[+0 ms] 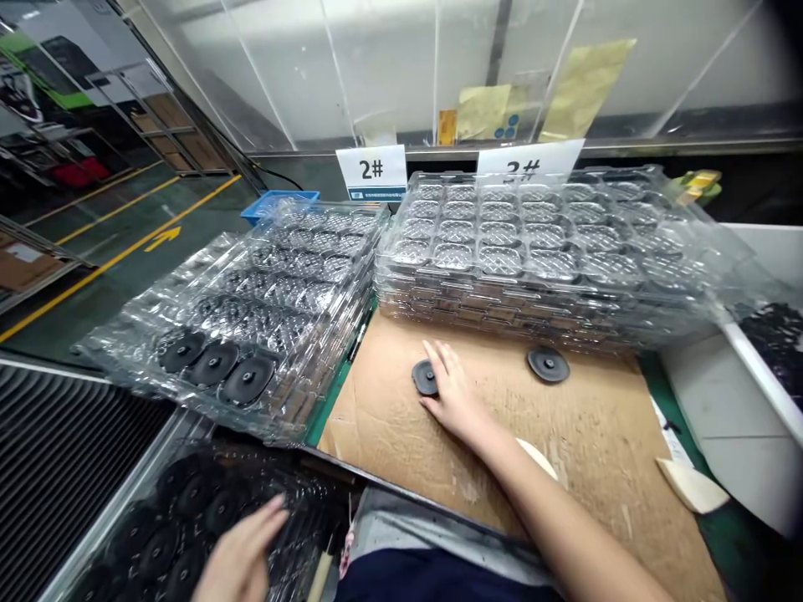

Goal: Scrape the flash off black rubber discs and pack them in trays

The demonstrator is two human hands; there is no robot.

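Note:
My right hand [452, 397] is over the cardboard sheet, its fingers and thumb around the right side of a black rounded part [425, 379] with a small raised knob in its middle. A second black part [548, 365] of the same look lies farther right on the cardboard. My left hand [242, 548], slightly blurred, is at the lower left with fingers stretched out and nothing seen in them. Beneath and beside it is a clear tray [285, 481] with several black parts. Three more black parts [214, 363] sit in the front row of the left tray stack.
Stacked clear blister trays [533, 251] stand at the back of the cardboard [389, 418]. Another tray stack [301, 334] is on the left. At the right is a white bin [703, 401] with dark pieces inside. A cream-coloured scoop-like piece [693, 485] lies near the right edge.

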